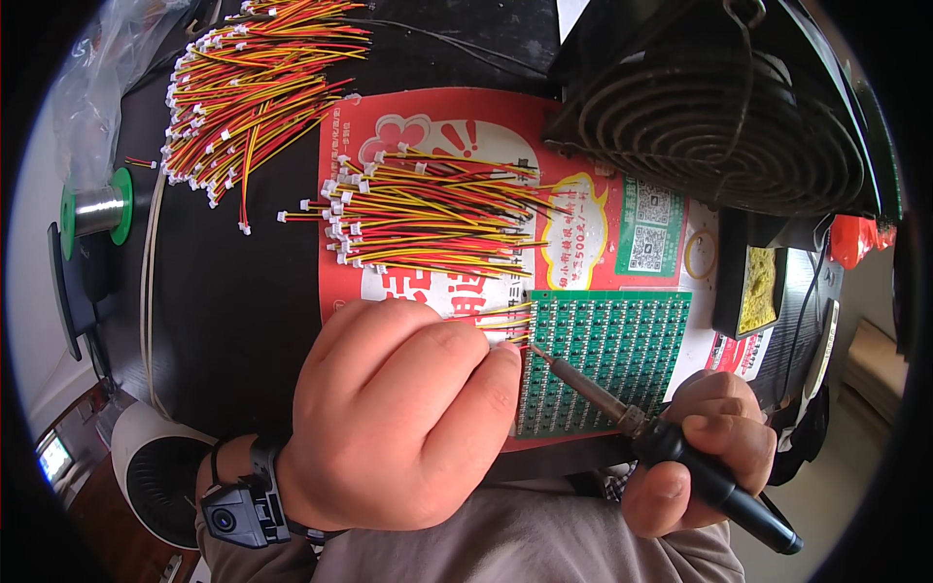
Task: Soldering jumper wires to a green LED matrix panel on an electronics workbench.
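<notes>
A green circuit board (612,335) with many rows of small parts lies flat in front of me. My left hand (398,418) is closed at the board's left edge, thumb and fingertip pinching a thin wire lead whose far part the hand hides. Just above the fingertips, a few yellow, red and black wires (503,313) reach the same edge. In my right hand (714,447) is a soldering iron (663,445) with a black handle. Its tip points up and left, at or very near the board's left edge beside the left fingertips; contact is hard to make out.
Beyond the board, a pile of wire leads (428,214) with white connectors rests on a red printed sheet (340,117). A larger pile (262,97) lies far left, near a solder spool (97,214). A black fan (719,126) and yellow sponge (760,291) stand at right.
</notes>
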`<state>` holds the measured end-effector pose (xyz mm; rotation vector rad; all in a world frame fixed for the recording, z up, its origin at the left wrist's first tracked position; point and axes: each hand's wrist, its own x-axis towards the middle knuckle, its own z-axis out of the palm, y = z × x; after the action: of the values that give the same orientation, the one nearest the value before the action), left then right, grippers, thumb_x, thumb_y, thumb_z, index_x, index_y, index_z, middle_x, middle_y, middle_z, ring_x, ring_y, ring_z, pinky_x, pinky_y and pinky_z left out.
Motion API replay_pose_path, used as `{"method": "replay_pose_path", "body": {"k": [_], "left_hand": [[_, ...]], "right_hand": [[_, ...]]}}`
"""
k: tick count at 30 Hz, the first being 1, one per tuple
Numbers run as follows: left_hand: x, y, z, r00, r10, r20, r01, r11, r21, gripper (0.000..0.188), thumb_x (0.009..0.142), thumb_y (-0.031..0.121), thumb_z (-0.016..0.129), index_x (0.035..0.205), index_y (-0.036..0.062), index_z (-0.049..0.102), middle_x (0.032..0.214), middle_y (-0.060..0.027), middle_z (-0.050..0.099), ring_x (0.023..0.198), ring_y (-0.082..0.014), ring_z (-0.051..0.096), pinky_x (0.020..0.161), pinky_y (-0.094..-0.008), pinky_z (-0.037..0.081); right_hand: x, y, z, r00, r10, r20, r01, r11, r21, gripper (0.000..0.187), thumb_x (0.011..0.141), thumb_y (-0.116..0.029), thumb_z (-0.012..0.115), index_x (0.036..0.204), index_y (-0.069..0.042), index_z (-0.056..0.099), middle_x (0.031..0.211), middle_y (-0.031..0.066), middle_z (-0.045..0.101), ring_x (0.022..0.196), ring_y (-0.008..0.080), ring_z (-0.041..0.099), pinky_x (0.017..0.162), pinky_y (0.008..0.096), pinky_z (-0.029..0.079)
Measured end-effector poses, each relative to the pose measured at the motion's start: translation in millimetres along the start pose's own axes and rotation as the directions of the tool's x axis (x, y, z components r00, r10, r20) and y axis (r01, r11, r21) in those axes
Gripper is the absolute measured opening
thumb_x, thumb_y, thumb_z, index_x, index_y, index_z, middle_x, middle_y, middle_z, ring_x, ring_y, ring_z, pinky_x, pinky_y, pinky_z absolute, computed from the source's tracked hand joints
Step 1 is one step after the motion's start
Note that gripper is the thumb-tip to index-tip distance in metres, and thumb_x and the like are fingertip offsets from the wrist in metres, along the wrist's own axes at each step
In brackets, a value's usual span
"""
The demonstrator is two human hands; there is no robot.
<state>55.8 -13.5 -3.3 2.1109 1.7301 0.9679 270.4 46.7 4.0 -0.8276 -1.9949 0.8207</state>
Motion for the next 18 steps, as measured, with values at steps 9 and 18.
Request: {"method": "replay_pose_path", "body": {"k": [9, 18], "left_hand": [[-0.2, 0.6, -0.2, 1.000, 0.002, -0.001, -0.002, 1.000, -0.002, 0.025, 0.060, -0.008, 0.071, 0.085, -0.0031, 0.070, 0.080, -0.0093, 0.062, 0.066, -0.0252, 0.057, 0.058, -0.0342, 0.047], [-0.1, 0.3, 0.1, 1.000, 0.003, 0.001, -0.003, 1.000, -0.002, 0.025, 0.061, -0.007, 0.072, 0.086, -0.0031, 0.070, 0.080, -0.0088, 0.063, 0.066, -0.0248, 0.057, 0.058, -0.0340, 0.047]], "right_hand": [[-2.4, 0.0, -1.0, 0.999, -0.015, 0.032, 0.015, 1.000, -0.022, 0.040, 0.087, -0.034, 0.069, 0.096, -0.001, 0.049, 0.062, 0.0032, 0.044, 0.052, 0.0125, 0.044, 0.046, 0.0276, 0.034], [-0.6, -1.4, -2.6, 1.000, -0.002, 0.012, 0.002, 1.000, 0.007, 0.040, 0.081, -0.030, 0.077, 0.094, -0.002, 0.051, 0.060, 0.0042, 0.049, 0.048, 0.0152, 0.047, 0.043, 0.0284, 0.036]]}}
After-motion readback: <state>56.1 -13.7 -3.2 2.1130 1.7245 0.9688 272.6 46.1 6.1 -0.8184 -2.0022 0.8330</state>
